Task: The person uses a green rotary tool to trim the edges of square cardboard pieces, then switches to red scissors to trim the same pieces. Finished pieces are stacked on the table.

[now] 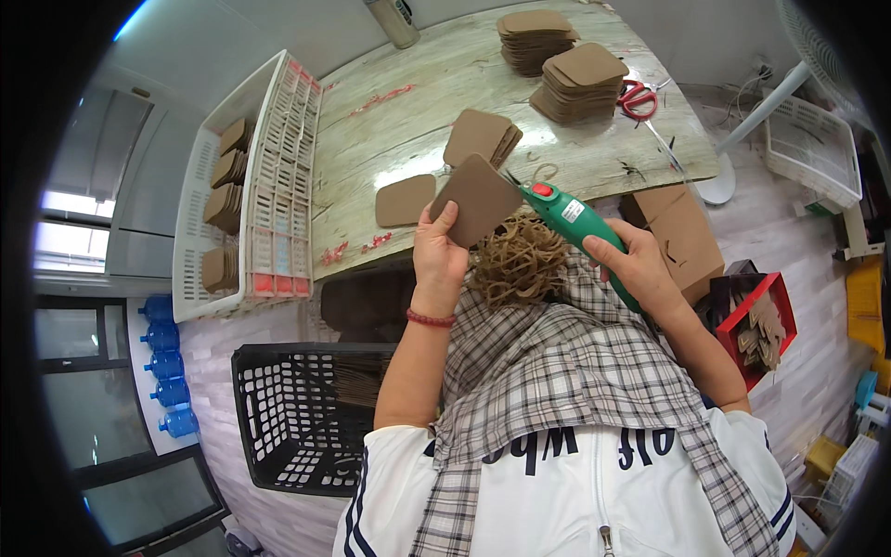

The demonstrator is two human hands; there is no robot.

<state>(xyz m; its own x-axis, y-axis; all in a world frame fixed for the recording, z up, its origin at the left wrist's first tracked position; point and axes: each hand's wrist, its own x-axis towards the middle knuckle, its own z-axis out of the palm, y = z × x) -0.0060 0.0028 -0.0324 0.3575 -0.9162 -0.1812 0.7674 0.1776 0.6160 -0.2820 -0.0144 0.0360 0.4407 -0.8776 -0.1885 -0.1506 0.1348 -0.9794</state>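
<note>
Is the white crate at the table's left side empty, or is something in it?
Not empty: the white crate holds brown pads in separate groups, with gaps between some of them.

Odds and ends around the counter
Red-handled scissors lie near its right edge; a metal flask stands at the far side. Off to the right rises a white fan; blue water jugs line up far left.

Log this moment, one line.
left hand: grips rounded-corner brown panel; right hand: holds green electric cutter, tip near panel; plaid apron: tangled brown strips; table: panel stacks, red-handled scissors
</note>
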